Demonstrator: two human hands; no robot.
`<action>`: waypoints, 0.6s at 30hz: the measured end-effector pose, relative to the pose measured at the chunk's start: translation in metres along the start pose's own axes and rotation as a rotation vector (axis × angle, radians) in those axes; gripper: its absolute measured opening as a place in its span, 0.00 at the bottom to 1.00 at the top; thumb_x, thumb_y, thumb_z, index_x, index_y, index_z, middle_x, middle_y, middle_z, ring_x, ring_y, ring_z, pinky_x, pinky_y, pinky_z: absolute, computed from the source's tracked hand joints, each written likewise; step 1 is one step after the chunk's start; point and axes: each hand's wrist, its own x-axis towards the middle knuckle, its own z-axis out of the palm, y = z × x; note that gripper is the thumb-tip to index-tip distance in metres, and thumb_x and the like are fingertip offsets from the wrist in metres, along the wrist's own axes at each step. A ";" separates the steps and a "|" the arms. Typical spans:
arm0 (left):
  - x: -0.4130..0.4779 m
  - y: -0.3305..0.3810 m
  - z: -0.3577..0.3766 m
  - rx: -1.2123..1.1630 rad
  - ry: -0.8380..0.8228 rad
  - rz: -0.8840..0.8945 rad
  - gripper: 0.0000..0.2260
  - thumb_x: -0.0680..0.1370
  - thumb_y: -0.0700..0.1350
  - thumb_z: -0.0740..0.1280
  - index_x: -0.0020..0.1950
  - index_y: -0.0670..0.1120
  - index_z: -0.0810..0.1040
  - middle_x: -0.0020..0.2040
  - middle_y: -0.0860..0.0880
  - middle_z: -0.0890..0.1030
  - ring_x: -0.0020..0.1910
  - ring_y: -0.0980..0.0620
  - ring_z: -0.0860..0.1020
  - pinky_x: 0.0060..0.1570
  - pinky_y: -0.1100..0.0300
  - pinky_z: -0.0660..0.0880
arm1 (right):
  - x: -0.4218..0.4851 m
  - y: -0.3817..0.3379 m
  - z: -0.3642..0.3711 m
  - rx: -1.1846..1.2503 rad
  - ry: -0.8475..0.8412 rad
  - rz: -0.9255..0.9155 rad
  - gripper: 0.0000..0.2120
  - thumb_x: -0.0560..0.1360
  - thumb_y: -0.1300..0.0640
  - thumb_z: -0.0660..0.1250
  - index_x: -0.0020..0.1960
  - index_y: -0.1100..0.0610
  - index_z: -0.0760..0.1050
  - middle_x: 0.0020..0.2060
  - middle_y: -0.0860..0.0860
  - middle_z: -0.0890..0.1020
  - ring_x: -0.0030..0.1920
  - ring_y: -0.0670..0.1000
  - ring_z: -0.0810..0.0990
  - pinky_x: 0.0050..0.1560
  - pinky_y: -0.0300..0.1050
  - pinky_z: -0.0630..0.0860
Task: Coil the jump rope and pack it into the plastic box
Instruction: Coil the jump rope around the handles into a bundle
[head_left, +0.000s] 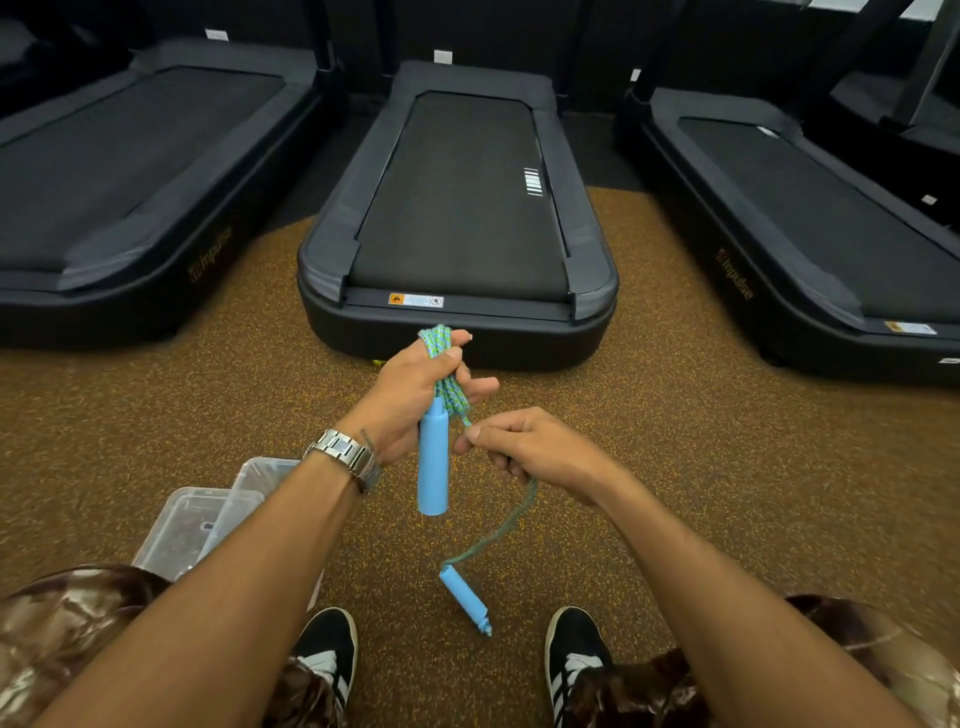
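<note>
My left hand grips a bundle of green-blue jump rope coils, and one light blue handle hangs down from that fist. My right hand pinches the loose strand just below the coils. From there the strand curves down to the second blue handle, which dangles above the floor between my shoes. The clear plastic box stands on the floor at lower left, partly hidden behind my left forearm, with its lid leaning beside it.
Three black treadmills stand side by side ahead; the middle treadmill ends just beyond my hands. The floor is brown speckled rubber. My black shoes and knees fill the bottom edge.
</note>
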 end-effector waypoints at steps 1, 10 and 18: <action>0.000 0.000 0.000 0.008 0.002 -0.003 0.13 0.83 0.39 0.58 0.68 0.43 0.72 0.35 0.48 0.77 0.47 0.43 0.84 0.61 0.46 0.77 | 0.000 -0.001 0.001 -0.003 -0.008 -0.002 0.11 0.79 0.46 0.66 0.51 0.49 0.86 0.33 0.51 0.73 0.37 0.53 0.69 0.35 0.42 0.66; -0.004 0.000 0.000 0.140 -0.091 -0.044 0.14 0.83 0.38 0.58 0.69 0.43 0.67 0.48 0.43 0.84 0.46 0.48 0.85 0.49 0.55 0.81 | -0.001 -0.010 -0.008 -0.033 -0.004 -0.132 0.08 0.76 0.52 0.72 0.43 0.56 0.84 0.33 0.42 0.79 0.34 0.48 0.73 0.36 0.44 0.68; -0.013 -0.013 0.007 0.251 -0.181 -0.122 0.12 0.82 0.40 0.61 0.64 0.42 0.76 0.51 0.44 0.84 0.41 0.51 0.84 0.43 0.60 0.80 | 0.002 -0.017 -0.024 -0.016 0.062 -0.286 0.07 0.77 0.56 0.71 0.43 0.59 0.81 0.32 0.41 0.80 0.34 0.38 0.74 0.38 0.38 0.72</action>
